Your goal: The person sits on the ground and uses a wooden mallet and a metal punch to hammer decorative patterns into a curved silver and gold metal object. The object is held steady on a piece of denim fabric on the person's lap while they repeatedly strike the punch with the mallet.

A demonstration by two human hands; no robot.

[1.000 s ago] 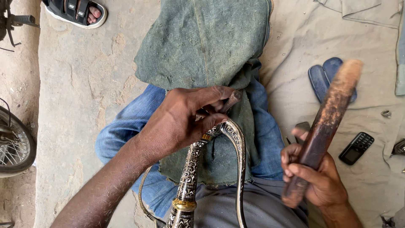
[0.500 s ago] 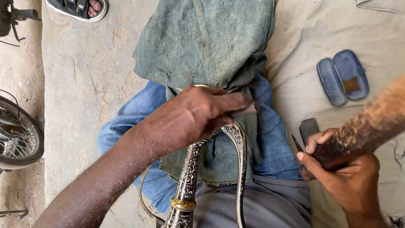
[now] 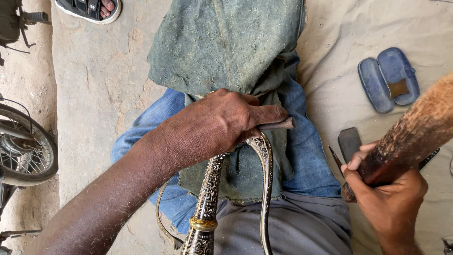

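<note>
My left hand (image 3: 222,125) is closed over the top of an engraved metal sword hilt (image 3: 207,198) with a curved knuckle guard (image 3: 266,189), and it pinches a small metal punch (image 3: 279,125) against the guard's upper end. The hilt rests on a grey-green cloth (image 3: 226,42) draped over my blue-jeaned legs. At the lower right, my right hand (image 3: 389,198) grips the lower end of a thick brown wooden club (image 3: 415,132), which rises to the right out of view.
A pair of blue sandals (image 3: 389,78) lies on the sheet at the right, with a dark flat stone (image 3: 350,143) nearer my knee. A bicycle wheel (image 3: 23,146) stands at the left. Another person's sandalled foot (image 3: 92,9) shows at the top left.
My right hand has swung the wooden club from upright down and out to the right. The left hand has stayed on the hilt, and the punch now shows past its fingers.
</note>
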